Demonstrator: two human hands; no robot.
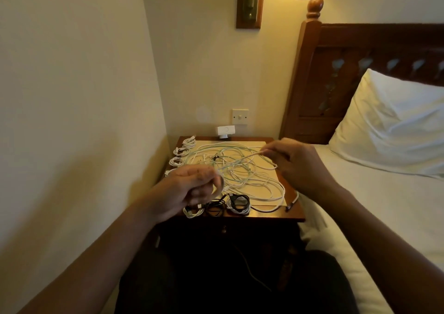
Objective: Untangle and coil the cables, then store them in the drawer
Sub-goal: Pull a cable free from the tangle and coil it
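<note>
Head view: both hands hover above the desk (276, 214). The left hand (189, 188) is clenched around a white cable (242, 161) near the front-left corner; the right hand (295, 162) pinches the same cable's far stretch. A loose tangle (242, 181) covers the middle; coiled cables (180, 153) line the left edge, others (216, 208) the front edge.

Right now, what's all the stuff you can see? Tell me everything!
Loose cables: several, white and pale green, tangled mid-nightstand.
White coils: about four, nightstand's left edge.
Front coils: three, white and black, front edge.
Nightstand: one, dark wood, beside bed.
Drawer knob: one, below the top, drawer shut.
Switch: one, white, wall.
Adapter: one, white, wall behind nightstand.
Lamp: one, brass, wall.
Headboard: one, dark wood.
Pillow: one, white, on bed.
Left hand: pinching cable.
Right hand: pinching cable.
</note>
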